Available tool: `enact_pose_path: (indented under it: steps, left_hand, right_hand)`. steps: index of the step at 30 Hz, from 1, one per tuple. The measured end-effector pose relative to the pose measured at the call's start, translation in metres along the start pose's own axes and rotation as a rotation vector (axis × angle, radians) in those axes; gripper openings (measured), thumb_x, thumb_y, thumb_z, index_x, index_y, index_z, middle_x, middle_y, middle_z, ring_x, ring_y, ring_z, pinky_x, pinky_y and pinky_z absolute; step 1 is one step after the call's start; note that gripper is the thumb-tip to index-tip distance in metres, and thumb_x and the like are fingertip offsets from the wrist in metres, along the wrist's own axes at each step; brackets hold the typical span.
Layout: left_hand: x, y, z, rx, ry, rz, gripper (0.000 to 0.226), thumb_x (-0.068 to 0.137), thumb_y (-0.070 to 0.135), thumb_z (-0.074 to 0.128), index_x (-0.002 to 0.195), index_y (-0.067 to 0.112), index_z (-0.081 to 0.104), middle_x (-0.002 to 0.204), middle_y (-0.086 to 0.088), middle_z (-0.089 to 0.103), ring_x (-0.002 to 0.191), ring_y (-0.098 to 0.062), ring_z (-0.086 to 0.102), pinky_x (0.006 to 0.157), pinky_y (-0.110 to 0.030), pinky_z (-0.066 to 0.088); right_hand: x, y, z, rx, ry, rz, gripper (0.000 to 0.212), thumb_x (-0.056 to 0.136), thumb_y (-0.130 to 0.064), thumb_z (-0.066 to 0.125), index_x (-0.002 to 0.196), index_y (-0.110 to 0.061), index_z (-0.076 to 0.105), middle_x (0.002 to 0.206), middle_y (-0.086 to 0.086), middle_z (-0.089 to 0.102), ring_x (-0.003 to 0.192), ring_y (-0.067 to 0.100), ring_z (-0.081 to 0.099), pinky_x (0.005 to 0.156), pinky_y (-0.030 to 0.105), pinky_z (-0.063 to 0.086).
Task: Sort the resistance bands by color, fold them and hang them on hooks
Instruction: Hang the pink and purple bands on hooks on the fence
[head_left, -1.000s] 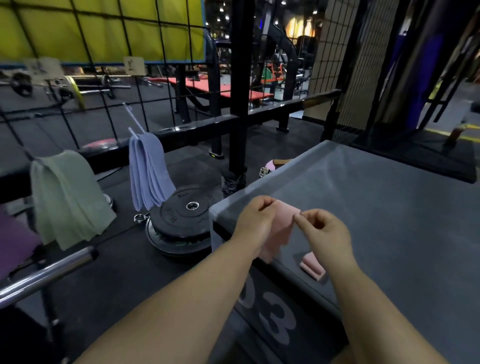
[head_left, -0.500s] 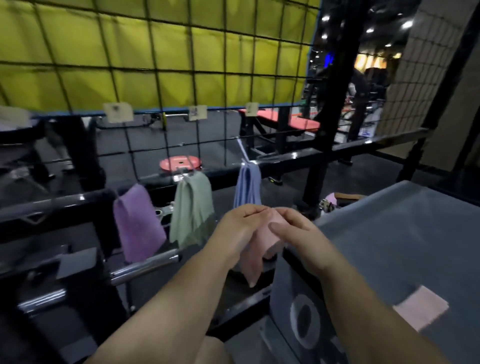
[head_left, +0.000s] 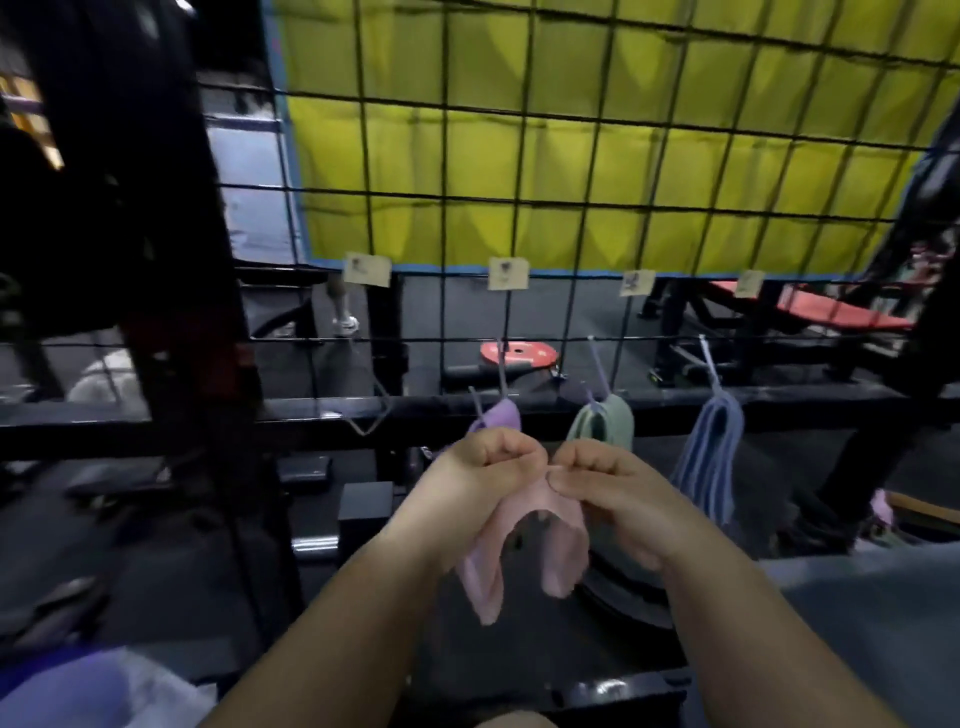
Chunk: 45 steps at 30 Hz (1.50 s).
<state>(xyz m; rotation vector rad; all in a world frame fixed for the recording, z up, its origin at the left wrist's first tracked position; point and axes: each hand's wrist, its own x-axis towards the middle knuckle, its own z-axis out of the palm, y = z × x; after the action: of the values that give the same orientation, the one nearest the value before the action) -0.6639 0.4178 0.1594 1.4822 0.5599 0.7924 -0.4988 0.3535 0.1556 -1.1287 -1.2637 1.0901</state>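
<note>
Left hand (head_left: 488, 467) and right hand (head_left: 610, 480) pinch pink band (head_left: 561, 551), hanging below grip; a slackened pinch could unfold it.

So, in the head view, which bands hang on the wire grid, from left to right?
Purple band, green band, blue band. The pink band is not hung: the left hand and right hand hold it.

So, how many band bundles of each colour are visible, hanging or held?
Purple bundle: 1, hanging
Green bundle: 1, hanging
Blue bundle: 1, hanging
Pink band: 1, held by left hand and right hand
Total: 4
</note>
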Motion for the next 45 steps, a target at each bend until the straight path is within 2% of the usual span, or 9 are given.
enact_pose_path:
  steps: [4,10,14,18,25,29,36,39,45]
  left_hand:
    - [-0.017,0.005,-0.033,-0.065,0.129,0.015,0.011,0.081,0.022,0.071,0.088,0.014,0.069,0.081,-0.004,0.067,0.075,-0.015,0.061,0.068,-0.027,0.048]
    - [-0.042,0.014,-0.074,0.074,0.179,0.000,0.008,0.091,0.023,0.065,0.094,0.017,0.069,0.080,0.001,0.068,0.069,-0.010,0.059,0.063,-0.023,0.044]
    - [-0.056,0.017,-0.103,0.196,0.123,-0.108,0.038,0.082,0.044,0.063,0.094,0.008,0.066,0.076,-0.004,0.064,0.067,-0.016,0.056,0.062,-0.027,0.043]
    - [-0.062,0.011,-0.125,0.029,0.226,-0.092,0.016,0.080,0.030,0.067,0.076,0.015,0.063,0.071,-0.012,0.052,0.061,-0.020,0.046,0.055,-0.027,0.036]
    - [-0.050,0.023,-0.126,-0.080,0.530,-0.013,0.020,0.091,0.030,0.056,0.080,0.017,0.067,0.078,-0.011,0.053,0.065,-0.022,0.048,0.059,-0.029,0.039]
    - [-0.038,0.029,-0.124,-0.077,0.566,0.028,0.015,0.098,0.012,0.045,0.090,0.006,0.056,0.068,-0.008,0.052,0.046,-0.008,0.048,0.042,-0.015,0.038]
    - [-0.020,0.025,-0.124,-0.077,0.686,0.024,0.012,0.091,0.021,0.051,0.082,0.023,0.059,0.077,-0.006,0.062,0.070,-0.022,0.057,0.060,-0.036,0.044]
    - [-0.013,0.024,-0.120,-0.277,0.651,0.032,0.006,0.093,0.019,0.056,0.096,0.014,0.055,0.088,-0.011,0.062,0.081,-0.026,0.061,0.072,-0.039,0.052]
    - [-0.007,0.022,-0.113,-0.271,0.627,-0.002,0.019,0.103,0.016,0.042,0.090,0.010,0.055,0.082,-0.010,0.063,0.070,-0.018,0.061,0.061,-0.030,0.051]
  right_hand:
    - [0.021,-0.010,0.032,-0.018,-0.097,0.025,0.010,0.076,-0.024,0.067,0.068,-0.021,0.071,0.069,0.001,0.062,0.066,0.012,0.057,0.062,0.023,0.044]
    - [0.042,-0.024,0.070,-0.191,-0.136,0.047,0.015,0.079,-0.036,0.072,0.076,-0.022,0.072,0.076,0.000,0.068,0.076,0.018,0.062,0.073,0.034,0.048]
    - [0.056,-0.034,0.093,-0.237,-0.087,0.055,0.013,0.078,-0.039,0.069,0.073,-0.027,0.072,0.074,-0.007,0.069,0.077,0.015,0.063,0.074,0.035,0.046]
    - [0.068,-0.041,0.109,-0.299,-0.087,0.055,0.021,0.091,-0.027,0.065,0.070,-0.024,0.066,0.069,-0.013,0.065,0.070,0.005,0.060,0.068,0.023,0.043]
    - [0.088,-0.042,0.136,-0.549,0.126,0.025,0.019,0.088,-0.034,0.062,0.072,-0.024,0.060,0.079,-0.013,0.060,0.072,0.003,0.053,0.060,0.022,0.036]
    - [0.103,-0.042,0.148,-0.636,0.232,0.061,0.013,0.088,-0.031,0.055,0.080,-0.022,0.059,0.084,-0.008,0.062,0.073,0.012,0.054,0.060,0.026,0.040]
    - [0.125,-0.042,0.155,-0.699,0.245,0.076,0.013,0.092,-0.027,0.051,0.082,-0.019,0.056,0.081,-0.004,0.059,0.081,0.021,0.056,0.064,0.029,0.040]
    - [0.126,-0.041,0.154,-0.673,0.267,0.079,0.019,0.093,-0.031,0.053,0.077,-0.019,0.054,0.079,-0.004,0.058,0.076,0.018,0.054,0.061,0.029,0.039]
    - [0.122,-0.044,0.147,-0.581,0.229,0.088,0.021,0.093,-0.024,0.054,0.075,-0.012,0.056,0.076,0.007,0.056,0.070,0.018,0.049,0.064,0.031,0.035]
